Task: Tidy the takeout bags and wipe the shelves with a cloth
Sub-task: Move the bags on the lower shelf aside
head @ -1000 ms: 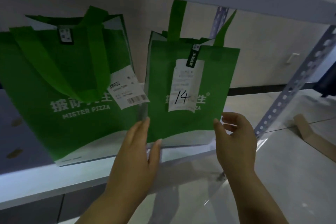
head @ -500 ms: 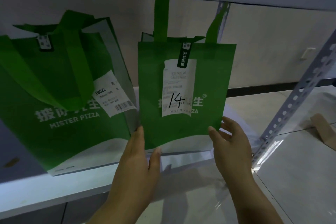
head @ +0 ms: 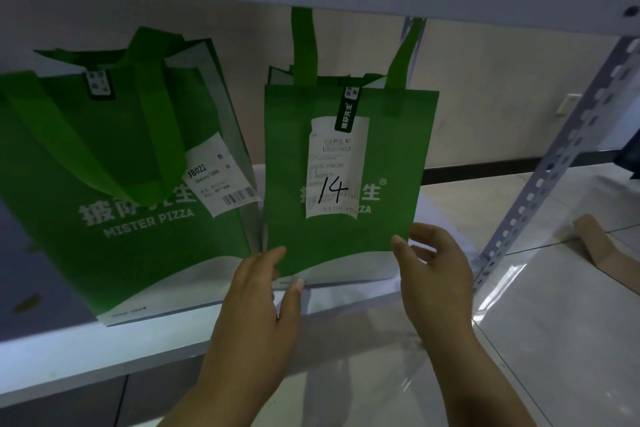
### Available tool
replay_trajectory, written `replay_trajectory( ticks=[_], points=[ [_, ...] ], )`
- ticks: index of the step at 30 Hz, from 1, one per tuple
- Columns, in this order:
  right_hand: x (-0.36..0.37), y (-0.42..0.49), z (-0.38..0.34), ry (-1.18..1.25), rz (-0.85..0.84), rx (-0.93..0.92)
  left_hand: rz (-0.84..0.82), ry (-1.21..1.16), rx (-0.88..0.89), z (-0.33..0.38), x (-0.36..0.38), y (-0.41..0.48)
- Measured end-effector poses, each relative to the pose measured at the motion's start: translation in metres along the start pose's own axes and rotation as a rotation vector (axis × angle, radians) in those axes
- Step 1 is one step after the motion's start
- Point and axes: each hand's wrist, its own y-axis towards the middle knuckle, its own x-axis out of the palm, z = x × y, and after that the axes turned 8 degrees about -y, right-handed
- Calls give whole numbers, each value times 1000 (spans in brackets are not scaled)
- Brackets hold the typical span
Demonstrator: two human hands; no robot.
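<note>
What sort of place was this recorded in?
Likely a takeout pickup or storage spot: a Mister Pizza bag and a smaller green bag carrying a receipt stand on a slotted-angle metal shelf.

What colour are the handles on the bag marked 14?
Bright green handles, matching the bag; seen in the head view.

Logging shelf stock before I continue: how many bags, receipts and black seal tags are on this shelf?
Green bags: 2 (left bag, right bag)
White receipts: 2 (left receipt, right receipt)
Black seal tags: 2 (left tag, right tag)
Total: 6
</note>
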Motion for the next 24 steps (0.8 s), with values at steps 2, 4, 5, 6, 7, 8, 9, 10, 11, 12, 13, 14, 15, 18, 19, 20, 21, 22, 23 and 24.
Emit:
replay_trajectory(
  ticks=[2, 4, 5, 6, 7, 8, 9, 10, 11, 12, 13, 14, 15, 18, 19, 20, 21, 22, 23, 24],
  points=[
    [-3, -4, -5, -3, -25, -13, -14, -6, 10, 1, -7, -1],
    [-5, -8, -13, -23, -63, -35, -25, -2, 21, 2, -17, -2],
    [-7, -12, -18, -34, -83, -46, -32, 2, 26, 3, -23, -1],
    [-9, -16, -22, -45, -105, -58, -40, 6, 30, 5, -29, -1],
    [-11, -21, -28, -58, -127, -72, -51, 12, 28, 9, -36, -1],
    [-14, -25, -34, -77, -149, -89, -62, 19, 30, 12, -44, 1],
    [-17, -30, -41, -103, -171, -104, -73, 22, 28, 17, -52, 2],
    [-21, -35, -46, -127, -185, -122, -81, 23, 33, 22, -59, 2],
    [-25, -39, -52, -148, -199, -134, -88, 25, 40, 29, -65, 3],
    [-30, -42, -61, -165, -219, -135, -94, 24, 41, 37, -73, 4],
    [-36, -45, -72, -174, -240, -130, -103, 24, 40, 48, -82, 6],
    [-43, -48, -84, -179, -262, -129, -115, 24, 40, 60, -90, 7],
    [-50, -49, -97, -186, -284, -132, -129, 23, 37, 74, -99, 8],
    [-74, -51, -144, -196, -347, -145, -175, 20, 22, 122, -125, 12],
    [-82, -50, -161, -198, -361, -150, -188, 17, 17, 139, -134, 13],
    [-92, -49, -180, -203, -372, -158, -197, 16, 17, 158, -144, 16],
    [-102, -48, -198, -205, -380, -170, -205, 17, 16, 176, -153, 17],
    [-113, -47, -217, -205, -388, -184, -212, 16, 12, 196, -162, 20],
    [-124, -45, -236, -206, -393, -201, -220, 14, 8, 216, -172, 22],
    [-136, -43, -255, -210, -397, -217, -227, 14, 7, 236, -181, 25]
  ],
)
